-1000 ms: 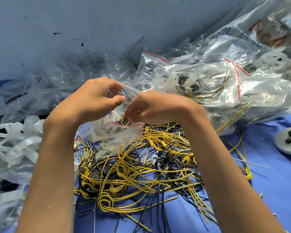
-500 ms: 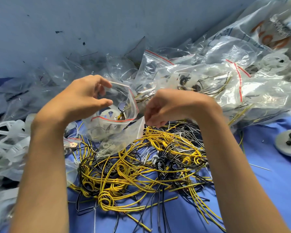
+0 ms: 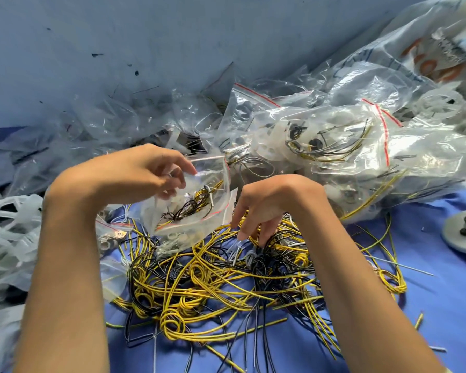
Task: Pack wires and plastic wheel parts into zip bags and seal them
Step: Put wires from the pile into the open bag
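My left hand (image 3: 135,173) pinches the rim of a small clear zip bag (image 3: 218,184) with a red seal line and holds its mouth open. Inside lie coiled black and yellow wires and a white plastic wheel part. My right hand (image 3: 272,203) hangs just right of the bag with its fingers pointing down. Its fingertips touch the tangled pile of yellow and black wires (image 3: 221,281) on the blue table, and I see nothing gripped in them.
Filled zip bags (image 3: 334,146) are heaped behind my hands against the blue wall. Loose white wheels (image 3: 11,214) lie at the left, beside a small bag of metal bits (image 3: 111,235). A grey disc (image 3: 463,232) carrying black pieces sits at the right edge.
My right hand has left the bag's mouth and dropped onto the wire pile. The bag now hangs open from my left hand alone, with wires showing inside.
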Tool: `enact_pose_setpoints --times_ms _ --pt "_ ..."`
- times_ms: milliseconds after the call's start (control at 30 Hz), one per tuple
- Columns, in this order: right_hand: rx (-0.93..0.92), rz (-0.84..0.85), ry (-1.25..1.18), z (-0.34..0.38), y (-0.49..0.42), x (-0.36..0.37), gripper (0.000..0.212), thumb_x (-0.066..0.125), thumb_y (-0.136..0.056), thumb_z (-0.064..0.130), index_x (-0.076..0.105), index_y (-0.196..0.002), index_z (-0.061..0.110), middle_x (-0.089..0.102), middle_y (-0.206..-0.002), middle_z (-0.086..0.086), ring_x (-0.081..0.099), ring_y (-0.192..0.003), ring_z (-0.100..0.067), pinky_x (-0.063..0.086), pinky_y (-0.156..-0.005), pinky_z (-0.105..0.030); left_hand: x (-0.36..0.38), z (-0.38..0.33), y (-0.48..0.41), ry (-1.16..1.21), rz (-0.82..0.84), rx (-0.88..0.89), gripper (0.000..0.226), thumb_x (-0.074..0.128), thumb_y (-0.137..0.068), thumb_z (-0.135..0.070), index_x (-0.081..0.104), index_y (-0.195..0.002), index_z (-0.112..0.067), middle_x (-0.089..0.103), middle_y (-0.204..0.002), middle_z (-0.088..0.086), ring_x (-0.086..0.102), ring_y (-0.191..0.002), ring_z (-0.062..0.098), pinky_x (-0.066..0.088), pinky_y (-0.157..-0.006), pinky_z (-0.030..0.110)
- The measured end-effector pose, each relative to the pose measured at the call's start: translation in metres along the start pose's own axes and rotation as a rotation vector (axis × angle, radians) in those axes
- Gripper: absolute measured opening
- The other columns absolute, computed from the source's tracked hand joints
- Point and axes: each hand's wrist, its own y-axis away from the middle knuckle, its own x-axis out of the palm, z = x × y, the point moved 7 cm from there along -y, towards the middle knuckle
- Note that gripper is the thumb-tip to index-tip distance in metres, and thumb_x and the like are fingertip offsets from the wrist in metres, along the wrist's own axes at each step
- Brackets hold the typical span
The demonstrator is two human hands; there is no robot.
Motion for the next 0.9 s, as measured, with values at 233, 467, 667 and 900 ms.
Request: enact_pose_setpoints --times_ms 233,467,667,900 --pt "-0.006 0.043 0.037 -0.002 -0.008 0.007 0.029 0.07 -0.084 0.018 0.066 -0.113 0.013 0.071 -0.091 -0.011 0.069 -0.056 -0.011 0.05 -0.05 -0.013 0.003 -0.002 0.005 0.107 0.046 -0.014 0.024 0.053 -0.092 0.001 0.067 -0.103 -0.014 0.066 -0.076 0.0 0.068 -0.079 0.02 0.056 -0.085 0.044" --pt "-0.028 -0.04 0.07 -0.001 -0.004 -0.002 0.022 0.074 -0.08 0.027 0.07 -0.099 0.017 0.065 -0.057 0.01 0.061 -0.048 0.0 0.047 -0.048 -0.011 -0.005 -0.002 0.003 0.115 -0.027 0.01 0.027 0.054 -0.09 0.003 0.069 -0.095 -0.019 0.068 -0.074 0.001 0.069 -0.074 0.017 0.059 -0.074 0.032" --pt "-0.096 -0.167 0.002 0.006 0.024 -0.025 0.031 0.069 -0.085 0.025 0.064 -0.112 0.011 0.072 -0.093 -0.007 0.07 -0.065 -0.01 0.058 -0.07 -0.021 -0.001 -0.004 -0.001 0.142 -0.021 0.044 0.025 0.064 -0.084 -0.002 0.069 -0.105 -0.016 0.068 -0.079 0.008 0.07 -0.074 0.017 0.059 -0.071 0.028" --pt "-0.196 -0.404 -0.051 0.026 0.048 -0.047 0.044 0.051 -0.092 0.046 0.065 -0.092 0.004 0.073 -0.078 -0.007 0.071 -0.06 -0.012 0.059 -0.062 -0.027 0.009 -0.018 -0.008 0.084 -0.011 0.104 0.036 0.065 -0.081 0.001 0.065 -0.115 -0.014 0.071 -0.083 -0.002 0.07 -0.075 0.02 0.059 -0.078 0.035"
